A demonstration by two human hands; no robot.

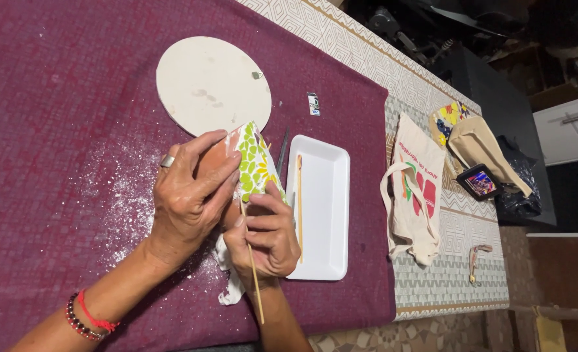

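— So, where's the mosaic piece [253,166]?
— Centre frame, above the maroon table [54,98], left hand [188,195] wrapped around it.
— Right hand [269,238]?
— Fingers pinch a stick [253,267] at its edge, beside the white tray [325,208].

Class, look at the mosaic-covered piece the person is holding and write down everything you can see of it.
The mosaic piece looks like terracotta, its brown side showing under the left hand. One face bears small green, yellow and white tile bits in pale grout. It is held tilted on edge above the maroon cloth. The left hand wraps its back; the right hand touches its lower edge and holds a thin wooden stick against it.
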